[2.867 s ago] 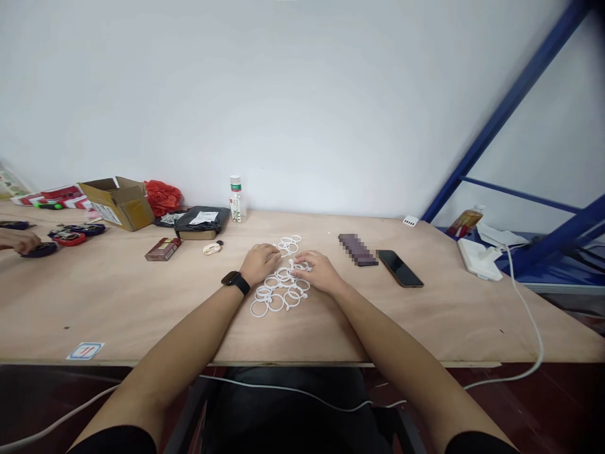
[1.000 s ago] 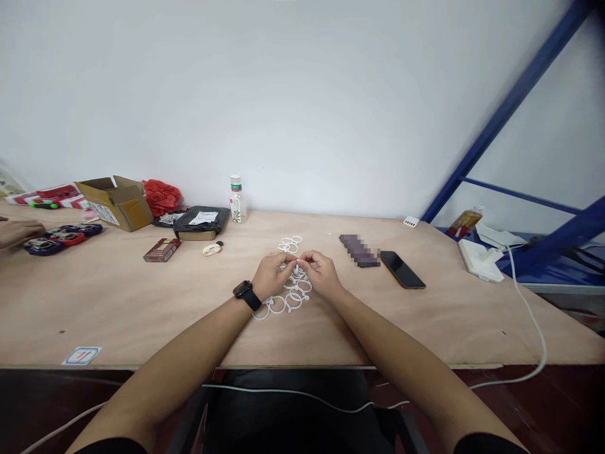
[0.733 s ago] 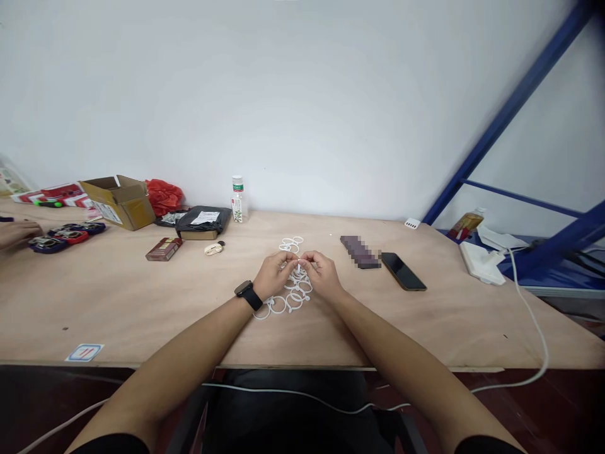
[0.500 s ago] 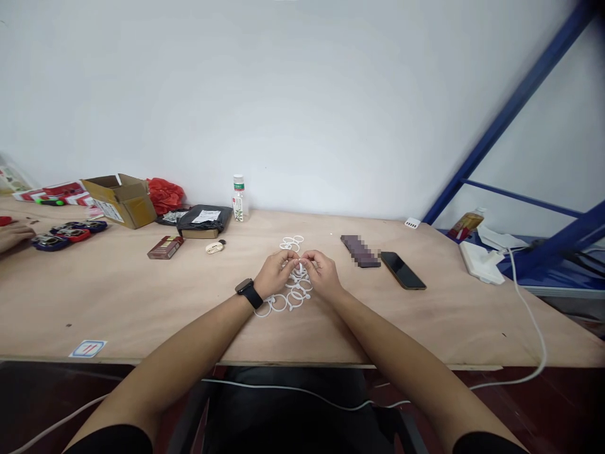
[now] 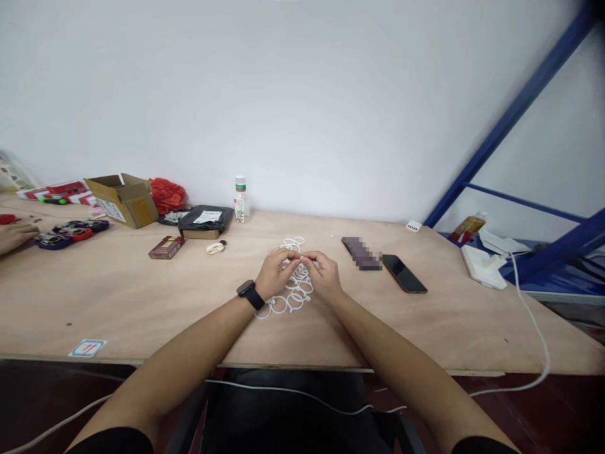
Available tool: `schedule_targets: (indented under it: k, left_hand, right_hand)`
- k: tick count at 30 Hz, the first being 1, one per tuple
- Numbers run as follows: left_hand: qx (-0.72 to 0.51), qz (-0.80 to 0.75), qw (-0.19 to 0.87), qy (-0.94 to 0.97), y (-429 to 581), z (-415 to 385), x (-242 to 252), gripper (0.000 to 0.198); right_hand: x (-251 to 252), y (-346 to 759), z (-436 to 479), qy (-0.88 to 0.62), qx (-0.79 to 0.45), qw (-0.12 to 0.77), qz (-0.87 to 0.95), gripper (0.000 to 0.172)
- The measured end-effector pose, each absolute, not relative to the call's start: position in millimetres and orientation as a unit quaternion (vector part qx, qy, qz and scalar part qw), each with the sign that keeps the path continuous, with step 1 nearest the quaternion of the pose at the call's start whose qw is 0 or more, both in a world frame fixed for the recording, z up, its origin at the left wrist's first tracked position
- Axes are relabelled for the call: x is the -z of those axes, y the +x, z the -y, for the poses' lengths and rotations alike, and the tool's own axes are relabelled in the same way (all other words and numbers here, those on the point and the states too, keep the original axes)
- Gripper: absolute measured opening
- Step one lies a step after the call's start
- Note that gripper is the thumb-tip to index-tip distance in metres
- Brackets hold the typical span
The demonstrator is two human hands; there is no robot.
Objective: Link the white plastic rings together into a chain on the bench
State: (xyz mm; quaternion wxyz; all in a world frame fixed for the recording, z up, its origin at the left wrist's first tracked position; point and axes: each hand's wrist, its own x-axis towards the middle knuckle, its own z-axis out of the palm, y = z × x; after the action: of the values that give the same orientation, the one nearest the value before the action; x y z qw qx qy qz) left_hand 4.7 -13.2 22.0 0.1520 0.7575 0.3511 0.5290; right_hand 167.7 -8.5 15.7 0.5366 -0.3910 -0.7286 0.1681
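Observation:
Several thin white rings (image 5: 279,304) with small knobs lie in a loose cluster on the wooden table, some overlapping. Above them, my left hand (image 5: 275,273), with a black watch on its wrist, and my right hand (image 5: 323,275) meet fingertip to fingertip. Both pinch a small white piece between thumbs and forefingers; it looks like part of one of the rings, though the fingers cover most of it. Two more rings (image 5: 299,240) show just beyond my fingers.
To the right lie a dark purple pack (image 5: 357,252) and a phone (image 5: 404,273). On the left are a dark red box (image 5: 166,247), a cream case (image 5: 216,248), a black parcel (image 5: 207,218), a bottle (image 5: 241,200) and a carton (image 5: 123,200). Another person's hand (image 5: 17,238) rests at far left.
My hands stay together over the rings, with only slight finger movement; the white piece shows less between the fingertips. The whole view has shifted a little.

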Motion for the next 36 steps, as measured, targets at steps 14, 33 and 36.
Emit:
schedule_targets:
  k: [14,33,36]
  left_hand:
    - [-0.546,-0.370,0.151,0.737,13,15,-17,0.013]
    - [-0.546,-0.353,0.130,0.748,10,20,-25,0.015]
    - [-0.553,-0.358,0.155,0.736,10,21,-25,0.015]
  right_hand:
    - [-3,162,10,-0.412,-0.120,0.523,0.736,0.019]
    - [2,168,6,-0.402,-0.103,0.533,0.737,0.026]
    - [0,167,6,-0.397,-0.095,0.525,0.747,0.027]
